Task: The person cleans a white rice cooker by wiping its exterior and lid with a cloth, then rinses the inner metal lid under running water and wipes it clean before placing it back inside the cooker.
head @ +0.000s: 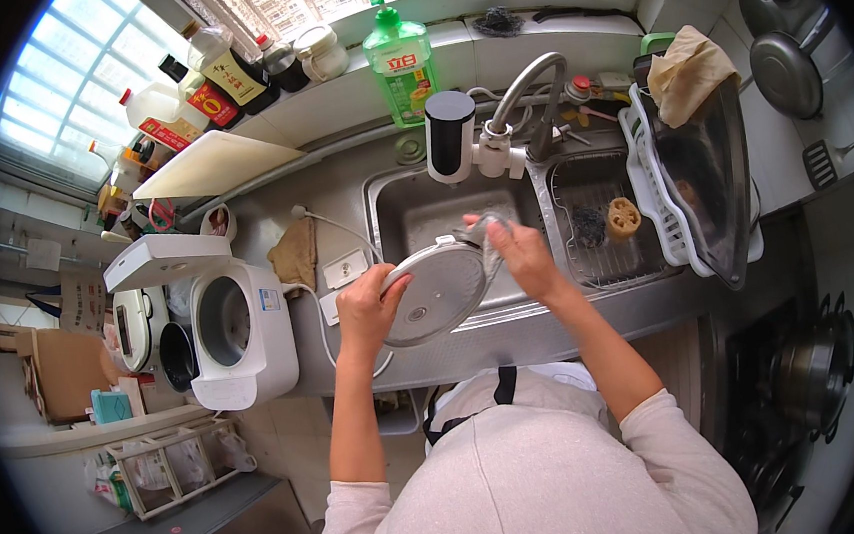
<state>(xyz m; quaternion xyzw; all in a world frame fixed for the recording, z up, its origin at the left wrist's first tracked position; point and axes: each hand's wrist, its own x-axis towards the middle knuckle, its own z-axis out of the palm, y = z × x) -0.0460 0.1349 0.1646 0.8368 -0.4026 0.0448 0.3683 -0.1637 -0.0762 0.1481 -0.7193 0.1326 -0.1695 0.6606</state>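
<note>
My left hand (367, 307) grips the left rim of a round rice cooker inner lid (435, 296), tilted over the front edge of the steel sink (421, 192). Against the lid's upper right rim, my right hand (520, 256) holds a wet grey cloth (492, 235), partly hidden by my fingers. To the left, a white rice cooker (271, 339) stands on the counter with its top raised and its inside showing. Small white plastic parts (346, 269) lie between the cooker and the sink, beside a brown cloth (294, 253).
A faucet with a filter (451, 137) overhangs the sink. The smaller basin's wire rack (599, 253) bears a loofah slice (623, 217) and a dark scourer (588, 226). A white dish rack (653, 181) stands right; a green soap bottle (402, 65) and a cutting board (216, 163) stand behind.
</note>
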